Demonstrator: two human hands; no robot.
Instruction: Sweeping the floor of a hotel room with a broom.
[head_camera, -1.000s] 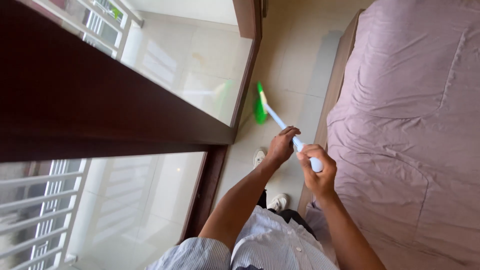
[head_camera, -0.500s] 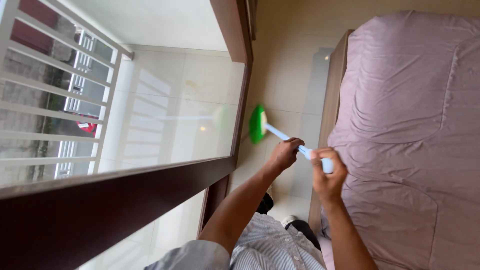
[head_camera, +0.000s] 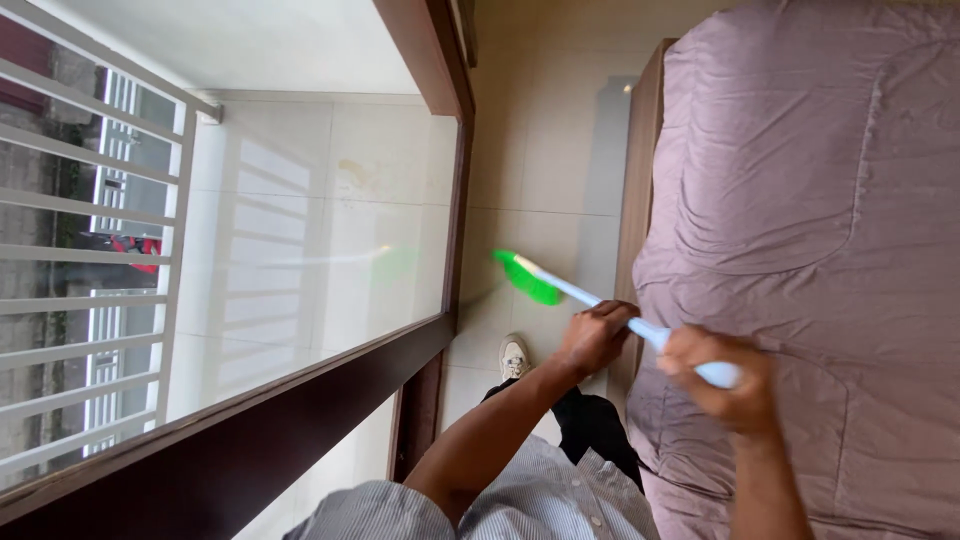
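Note:
I hold a broom with a green head (head_camera: 527, 280) and a pale blue-white handle (head_camera: 640, 326) in both hands. My left hand (head_camera: 595, 338) grips the handle lower down, nearer the head. Around the handle's top end, close to the bed, my right hand (head_camera: 730, 385) is closed. The green head rests on the cream tiled floor (head_camera: 540, 150) in the narrow strip between the glass door and the bed. My white shoe (head_camera: 514, 357) and dark trouser leg (head_camera: 590, 420) show just below the broom head.
A bed with a mauve quilt (head_camera: 800, 230) and wooden side rail (head_camera: 640, 190) fills the right. A dark brown door frame (head_camera: 440, 200) with glass panes stands on the left, with a tiled balcony (head_camera: 300, 200) and white railing (head_camera: 90, 250) beyond.
The broom head has moved along the floor toward my feet. Both hands have shifted toward the bed with the handle, and my head has turned so the door's dark crossbar sits lower in view.

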